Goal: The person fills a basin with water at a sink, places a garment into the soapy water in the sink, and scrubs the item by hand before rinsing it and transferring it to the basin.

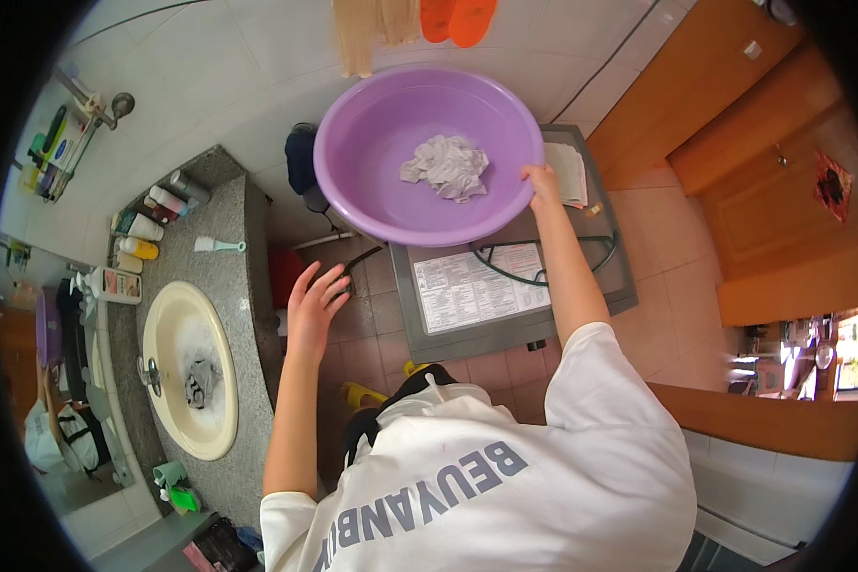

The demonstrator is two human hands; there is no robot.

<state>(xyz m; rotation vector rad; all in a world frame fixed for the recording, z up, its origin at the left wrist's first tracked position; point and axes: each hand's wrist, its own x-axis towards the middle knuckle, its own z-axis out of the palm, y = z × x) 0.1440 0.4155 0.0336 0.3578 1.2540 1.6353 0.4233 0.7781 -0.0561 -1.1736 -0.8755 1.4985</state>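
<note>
My right hand (541, 187) grips the right rim of a large purple plastic basin (379, 143). Inside the basin lies a crumpled white cloth (446, 169), off the middle toward the right. The basin is over the back of a grey-topped appliance (429, 349), perhaps a washing machine; whether it rests there is hidden. My left hand (317, 304) is in the air between the counter and the appliance, fingers spread, holding nothing. To its left, a cream washbasin (159, 343) holds suds and a wet grey cloth (200, 384).
A scrubbing brush (219, 245) and several bottles (141, 227) stand or lie on the granite counter (254, 400). A green clothes hanger (504, 270) and folded cloths (566, 174) lie on the appliance top. Orange slippers (457, 20) hang above the basin. A wooden door (686, 86) is at right.
</note>
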